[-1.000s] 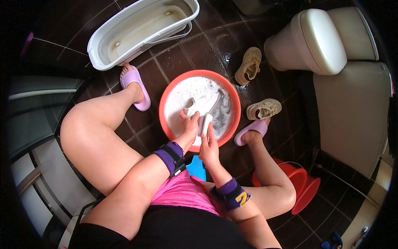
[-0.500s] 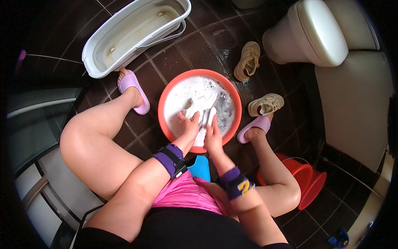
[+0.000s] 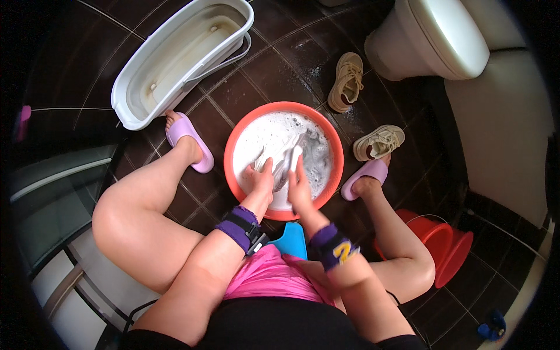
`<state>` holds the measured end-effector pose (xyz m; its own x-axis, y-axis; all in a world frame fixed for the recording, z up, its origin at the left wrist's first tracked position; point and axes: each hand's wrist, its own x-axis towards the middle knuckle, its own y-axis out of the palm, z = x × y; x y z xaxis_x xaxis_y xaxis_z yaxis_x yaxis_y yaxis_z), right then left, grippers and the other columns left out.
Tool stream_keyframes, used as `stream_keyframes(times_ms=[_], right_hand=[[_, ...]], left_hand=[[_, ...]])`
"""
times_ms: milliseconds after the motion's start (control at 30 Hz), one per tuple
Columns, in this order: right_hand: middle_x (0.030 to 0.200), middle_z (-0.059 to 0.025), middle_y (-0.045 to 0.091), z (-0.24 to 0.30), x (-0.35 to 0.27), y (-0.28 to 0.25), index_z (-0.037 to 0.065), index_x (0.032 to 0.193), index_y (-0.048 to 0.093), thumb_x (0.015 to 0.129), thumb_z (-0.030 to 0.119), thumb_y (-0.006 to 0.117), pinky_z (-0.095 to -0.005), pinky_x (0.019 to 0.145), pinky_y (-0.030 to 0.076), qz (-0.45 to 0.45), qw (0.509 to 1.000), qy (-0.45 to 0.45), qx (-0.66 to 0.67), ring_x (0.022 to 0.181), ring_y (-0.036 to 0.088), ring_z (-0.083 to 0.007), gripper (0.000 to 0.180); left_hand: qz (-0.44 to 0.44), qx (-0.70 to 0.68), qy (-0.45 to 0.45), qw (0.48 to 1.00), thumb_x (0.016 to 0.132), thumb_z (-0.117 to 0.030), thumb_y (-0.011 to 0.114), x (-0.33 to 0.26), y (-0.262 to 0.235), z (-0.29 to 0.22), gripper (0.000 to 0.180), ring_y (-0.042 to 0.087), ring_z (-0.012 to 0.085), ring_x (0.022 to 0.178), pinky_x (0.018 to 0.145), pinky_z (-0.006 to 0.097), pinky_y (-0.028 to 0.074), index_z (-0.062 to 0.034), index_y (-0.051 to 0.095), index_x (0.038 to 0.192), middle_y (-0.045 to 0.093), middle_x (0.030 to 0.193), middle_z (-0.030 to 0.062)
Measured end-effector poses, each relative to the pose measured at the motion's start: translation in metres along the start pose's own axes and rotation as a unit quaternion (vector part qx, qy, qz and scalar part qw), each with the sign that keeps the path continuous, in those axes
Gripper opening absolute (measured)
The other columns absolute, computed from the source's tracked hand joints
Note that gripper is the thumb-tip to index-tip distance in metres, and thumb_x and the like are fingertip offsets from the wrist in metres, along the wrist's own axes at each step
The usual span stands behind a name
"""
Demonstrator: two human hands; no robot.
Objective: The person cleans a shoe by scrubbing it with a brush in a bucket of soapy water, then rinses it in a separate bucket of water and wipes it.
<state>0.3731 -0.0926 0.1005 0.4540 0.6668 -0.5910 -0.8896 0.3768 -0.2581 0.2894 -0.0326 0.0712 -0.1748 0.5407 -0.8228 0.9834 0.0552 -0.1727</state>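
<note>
Foamy white suds fill the round orange plastic basin (image 3: 240, 135), which sits on the dark tiled floor (image 3: 280, 58) between the person's feet. In it lies a pale sneaker (image 3: 284, 158), wet and half sunk, toe toward 1 o'clock. The left hand (image 3: 261, 178) grips its 8 o'clock end with curled fingers; the right hand (image 3: 298, 181) closes on its side, just beside the left.

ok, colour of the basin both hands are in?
Orange-red basin, full of white suds; both hands in it. Seen in the head view.
</note>
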Motion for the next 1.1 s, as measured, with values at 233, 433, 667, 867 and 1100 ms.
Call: stream_keyframes(times_ms=[233,433,667,867,1100], right_hand=[[0.128,-0.0289,0.054,-0.021,-0.016,0.004,0.01,0.15,0.023,0.096,0.016,0.045,-0.038,0.092,0.045,-0.065,0.99,-0.112,-0.054,0.114,0.058,-0.0361,0.06],[0.122,-0.0309,0.057,-0.003,0.015,-0.018,0.013,0.151,0.022,0.097,0.017,0.045,-0.04,0.091,0.046,-0.025,0.994,-0.101,-0.032,0.111,0.059,-0.04,0.059],[0.116,-0.0279,0.06,0.007,0.011,-0.056,0.009,0.15,0.023,0.096,0.015,0.046,-0.0362,0.087,0.047,0.001,1.0,-0.021,-0.007,0.101,0.063,-0.0294,0.059],[0.124,-0.029,0.055,-0.007,0.029,-0.08,0.011,0.15,0.024,0.098,0.016,0.046,-0.0366,0.095,0.043,-0.004,1.0,-0.021,-0.015,0.115,0.057,-0.0336,0.057],[0.103,-0.031,0.062,-0.039,0.039,-0.097,0.011,0.15,0.023,0.098,0.021,0.045,-0.0427,0.085,0.047,-0.063,0.997,-0.032,-0.038,0.098,0.063,-0.0408,0.058]], left_hand=[[-0.01,-0.005,-0.079,0.997,0.085,-0.04,0.067,-0.005,0.009,-0.002,0.086,0.044,0.0308,0.127,0.098,0.038,0.045,0.0077,0.023,0.141,0.037,0.142,0.0235],[0.017,-0.083,-0.068,0.994,0.089,-0.037,0.065,0.036,0.034,0.013,0.073,0.058,0.0318,0.107,0.066,0.053,0.055,-0.0084,0.024,0.143,0.047,0.131,0.0165],[-0.013,-0.119,-0.086,0.989,0.092,-0.035,0.061,0.035,0.069,0.023,0.064,0.059,0.0322,0.107,0.078,0.054,0.055,-0.0081,0.03,0.141,0.051,0.128,0.0174],[0.061,-0.152,-0.144,0.976,0.094,-0.045,0.053,0.026,0.083,0.022,0.065,0.058,0.0336,0.11,0.08,0.057,0.052,-0.0065,0.03,0.141,0.049,0.132,0.0156],[0.03,-0.119,-0.174,0.977,0.096,-0.046,0.049,0.008,0.111,0.032,0.062,0.055,0.0357,0.114,0.083,0.064,0.048,-0.009,0.032,0.142,0.044,0.137,0.0149]])
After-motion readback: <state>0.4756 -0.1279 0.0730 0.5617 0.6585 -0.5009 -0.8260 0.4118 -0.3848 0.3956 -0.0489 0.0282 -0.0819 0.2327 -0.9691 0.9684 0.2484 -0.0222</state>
